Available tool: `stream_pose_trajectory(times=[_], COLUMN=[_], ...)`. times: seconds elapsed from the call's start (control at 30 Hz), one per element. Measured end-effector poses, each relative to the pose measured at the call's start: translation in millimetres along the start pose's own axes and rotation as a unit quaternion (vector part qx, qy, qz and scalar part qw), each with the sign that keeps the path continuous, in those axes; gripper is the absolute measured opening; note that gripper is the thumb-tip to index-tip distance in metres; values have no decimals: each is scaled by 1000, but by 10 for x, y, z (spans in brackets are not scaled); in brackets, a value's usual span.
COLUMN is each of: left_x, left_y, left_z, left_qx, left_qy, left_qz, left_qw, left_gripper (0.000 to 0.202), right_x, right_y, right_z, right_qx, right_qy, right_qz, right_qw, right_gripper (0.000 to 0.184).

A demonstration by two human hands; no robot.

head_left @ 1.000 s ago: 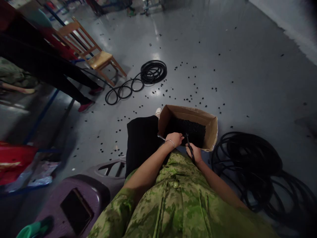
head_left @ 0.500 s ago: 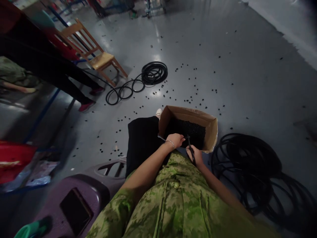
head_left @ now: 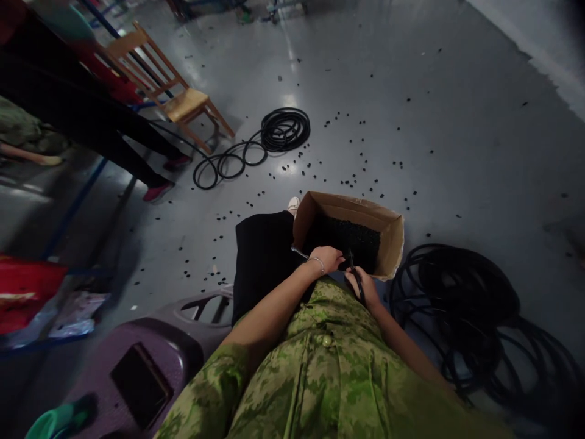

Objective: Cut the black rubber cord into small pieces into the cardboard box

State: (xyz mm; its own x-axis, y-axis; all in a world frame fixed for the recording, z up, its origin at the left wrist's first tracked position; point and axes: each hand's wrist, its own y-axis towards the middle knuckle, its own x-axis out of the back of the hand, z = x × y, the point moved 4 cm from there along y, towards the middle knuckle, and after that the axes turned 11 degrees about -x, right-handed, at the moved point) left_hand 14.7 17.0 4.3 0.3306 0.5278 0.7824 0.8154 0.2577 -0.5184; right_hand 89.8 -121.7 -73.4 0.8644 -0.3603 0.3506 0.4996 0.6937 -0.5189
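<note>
My left hand (head_left: 327,258), with a bracelet at its wrist, is pinched over the near side of an open cardboard box (head_left: 392,244). A small black piece shows at its fingertips, dark against the box's contents, so its shape is unclear. Black-handled scissors (head_left: 356,275) are gripped in my right hand (head_left: 365,289), their blades pointing away from me, close to the left fingertips. Inside the box lies a heap of small black pieces (head_left: 354,235). The box rests at my lap, beside my black-trousered leg (head_left: 260,256).
A coil of black tubing (head_left: 286,131) and scattered black bits lie on the grey floor. More black tubing (head_left: 466,286) is heaped at right. A purple stool (head_left: 103,366) carries a phone (head_left: 141,385) and a green cup (head_left: 50,422). A wooden chair (head_left: 185,105) stands near a person's legs (head_left: 132,146).
The scissors and my right hand have shifted slightly right, away from the left fingertips. My left hand has moved slightly right too. The view has tilted a little.
</note>
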Motion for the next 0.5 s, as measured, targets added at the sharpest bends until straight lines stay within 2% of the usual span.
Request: stream_pose_trajectory(times=[0.5], left_x=[-31], left_y=[68], left_z=[55], left_qx=[40], left_qy=[-6], left_qz=[6], left_qw=[999], left_gripper=[37], right_x=[-62], right_y=[35], right_z=[-10], right_qx=[44], right_qy=[-44], right_qz=[-29], right_qw=[998], right_gripper=[33])
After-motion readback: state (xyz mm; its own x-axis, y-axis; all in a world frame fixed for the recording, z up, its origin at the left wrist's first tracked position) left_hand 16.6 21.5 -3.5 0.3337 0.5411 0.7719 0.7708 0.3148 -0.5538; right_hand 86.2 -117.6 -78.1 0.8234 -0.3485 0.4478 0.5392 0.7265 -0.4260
